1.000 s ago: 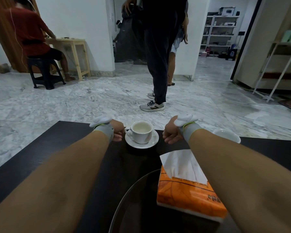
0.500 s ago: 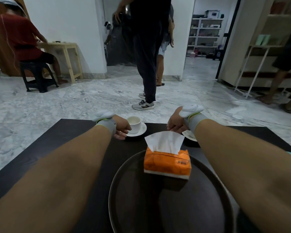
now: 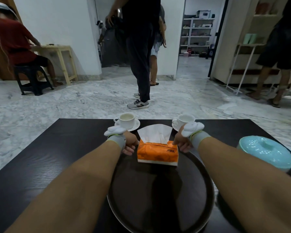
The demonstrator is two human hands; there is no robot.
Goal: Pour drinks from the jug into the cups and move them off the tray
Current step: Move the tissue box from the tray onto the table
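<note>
On the tray (image 3: 160, 199), both hands (image 3: 129, 144) (image 3: 181, 142) curl loosely against the soft, light tissue pack's (image 3: 157, 153) ends, best squeezed gently there.

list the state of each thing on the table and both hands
left cup: upright on its saucer, off the tray, pale drink inside
right cup: upright on its saucer, off the tray
tissue pack: on the tray, tissue sticking up
tray: on the table
teal lid: closed
left hand: touching the pack's side
right hand: touching the pack's other side
</note>
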